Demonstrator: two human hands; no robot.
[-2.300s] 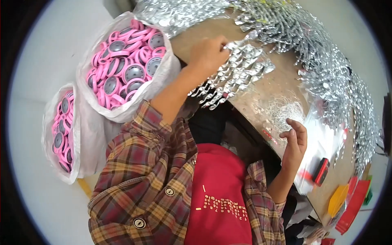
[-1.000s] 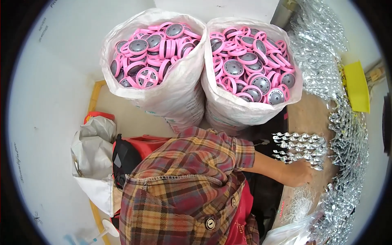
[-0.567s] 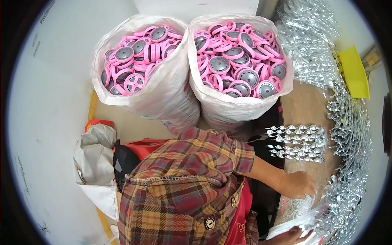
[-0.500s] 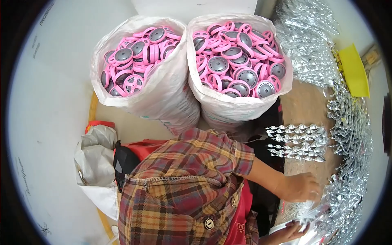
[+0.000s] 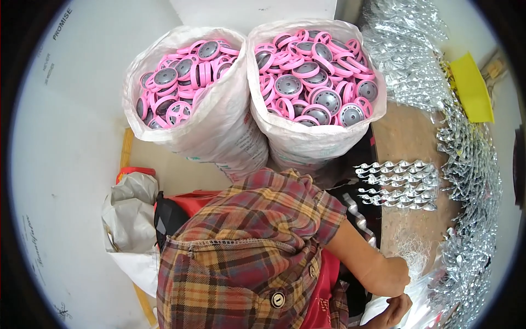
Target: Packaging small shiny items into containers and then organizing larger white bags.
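Observation:
My left hand [image 5: 392, 275] is bent down over the worktable with its fingers curled and mostly out of sight. A twisted silver strip [image 5: 360, 220] slants across the dark area beside my left forearm and runs in under that hand, seemingly held there. Just below, my right hand [image 5: 395, 311] is closed, its fingers curled in; what they hold, if anything, is hidden. Next to the hands lie a tangle of thin white threads [image 5: 415, 253] and white, shiny plastic sheeting [image 5: 375, 308].
Several twisted silver strips [image 5: 402, 186] lie in rows on the brown table [image 5: 408, 131]. More silver strips [image 5: 471, 192] line its far edge, beside a yellow sheet [image 5: 472, 90]. Two white sacks [image 5: 222, 140] [image 5: 312, 145] of pink-and-grey wheels [image 5: 327, 101] stand ahead.
My left hand has drawn back toward my body and down, uncovering the white threads. The twisted strip beside my forearm has come into view. My right hand has curled in.

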